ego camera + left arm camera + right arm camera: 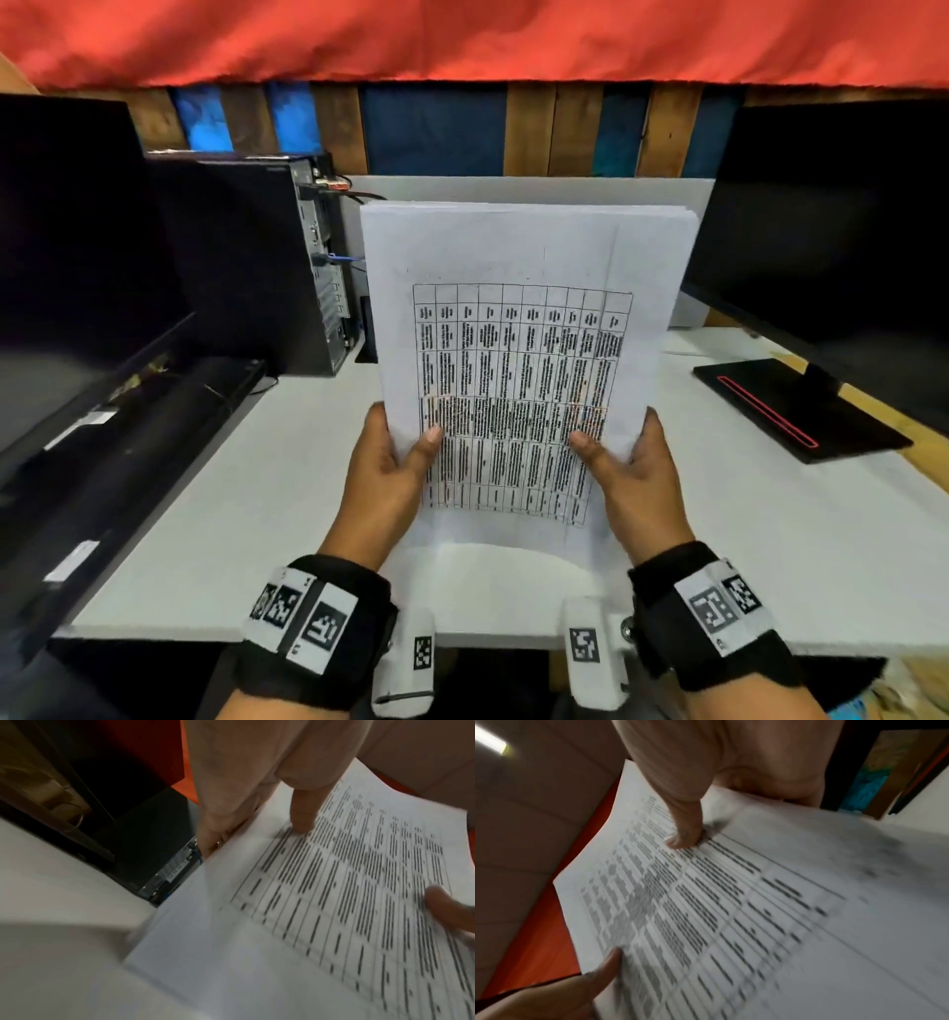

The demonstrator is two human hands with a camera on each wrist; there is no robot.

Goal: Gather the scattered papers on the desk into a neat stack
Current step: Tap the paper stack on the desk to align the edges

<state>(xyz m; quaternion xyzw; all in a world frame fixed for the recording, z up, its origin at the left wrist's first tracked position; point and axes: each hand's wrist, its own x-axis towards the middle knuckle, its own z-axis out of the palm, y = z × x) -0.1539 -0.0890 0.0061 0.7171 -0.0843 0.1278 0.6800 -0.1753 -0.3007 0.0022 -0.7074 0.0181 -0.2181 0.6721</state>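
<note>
A stack of white papers [518,318] with a printed table on the top sheet stands nearly upright above the white desk [267,514], its lower edge resting near the desk's front. My left hand [395,462] grips the stack's left edge, thumb on the front sheet and fingers behind. Gripping the right edge the same way is my right hand [626,467]. The left wrist view shows the papers [321,902] with my left thumb [303,815] pressed on the table print. The right wrist view shows the papers [731,912] under my right thumb [685,829]. Both wrist views are blurred.
A black computer tower [267,257] stands at the back left beside a dark monitor [67,246]. Another black monitor [842,226] with its flat base [796,411] stands on the right. A long black bar [133,437] lies along the desk's left edge.
</note>
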